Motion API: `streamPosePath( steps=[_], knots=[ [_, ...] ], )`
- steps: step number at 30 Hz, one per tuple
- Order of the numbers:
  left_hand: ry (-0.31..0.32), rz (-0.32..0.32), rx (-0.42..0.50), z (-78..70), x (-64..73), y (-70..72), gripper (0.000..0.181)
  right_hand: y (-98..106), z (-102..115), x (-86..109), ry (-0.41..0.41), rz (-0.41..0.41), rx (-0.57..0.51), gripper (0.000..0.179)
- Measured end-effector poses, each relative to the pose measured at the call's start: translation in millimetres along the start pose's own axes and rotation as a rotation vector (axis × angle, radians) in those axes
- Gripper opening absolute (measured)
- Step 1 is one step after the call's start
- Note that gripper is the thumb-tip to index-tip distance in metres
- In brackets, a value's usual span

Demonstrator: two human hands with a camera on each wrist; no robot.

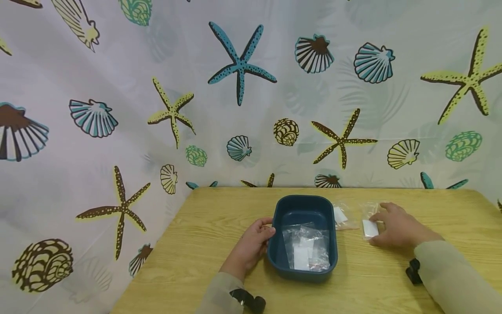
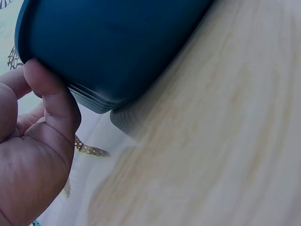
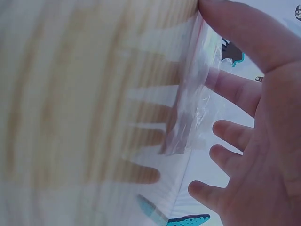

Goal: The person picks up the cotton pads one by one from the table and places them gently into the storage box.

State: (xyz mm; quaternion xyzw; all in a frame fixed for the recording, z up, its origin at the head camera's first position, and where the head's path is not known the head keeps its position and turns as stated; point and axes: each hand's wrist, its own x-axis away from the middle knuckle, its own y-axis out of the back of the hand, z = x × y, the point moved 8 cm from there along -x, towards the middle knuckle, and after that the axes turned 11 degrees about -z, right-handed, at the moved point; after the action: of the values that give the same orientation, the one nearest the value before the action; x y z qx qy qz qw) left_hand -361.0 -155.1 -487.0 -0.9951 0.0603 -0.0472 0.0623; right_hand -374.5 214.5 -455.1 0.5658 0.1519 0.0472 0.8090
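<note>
A dark blue plastic bin (image 1: 303, 275) stands on the table, with several clear zip bags (image 1: 310, 248) holding white pieces inside it. My left hand (image 1: 252, 244) grips the bin's left side at the rim; in the left wrist view the thumb (image 2: 44, 82) lies against the wall (image 2: 108, 42). To the right of the bin, my right hand (image 1: 398, 226) holds a small clear zip bag (image 1: 370, 228) with a white piece in it, thumb and index finger at its edges. The right wrist view shows this bag (image 3: 188, 108) edge-on, the other fingers spread.
Another clear bag with a white piece (image 1: 340, 214) lies between the bin and my right hand. A curtain (image 1: 274, 87) printed with starfish and shells hangs behind the wooden table (image 1: 211, 226) and along its left side.
</note>
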Motion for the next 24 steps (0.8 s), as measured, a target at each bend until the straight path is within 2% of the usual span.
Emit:
streamPosePath(
  steps=[8,17,24],
  knots=[
    [0.0,0.008,0.001,0.5,0.2,-0.5,0.046,0.7,-1.6,1.1,-0.024,-0.003,0.002,0.057],
    [-0.01,0.006,0.005,1.1,-0.4,-1.0,0.046,5.2,4.0,3.9,0.039,-0.042,0.06,0.048],
    [-0.004,0.008,0.023,2.7,-1.8,-1.8,0.044,9.8,12.0,4.2,0.072,-0.077,0.1,0.032]
  ],
)
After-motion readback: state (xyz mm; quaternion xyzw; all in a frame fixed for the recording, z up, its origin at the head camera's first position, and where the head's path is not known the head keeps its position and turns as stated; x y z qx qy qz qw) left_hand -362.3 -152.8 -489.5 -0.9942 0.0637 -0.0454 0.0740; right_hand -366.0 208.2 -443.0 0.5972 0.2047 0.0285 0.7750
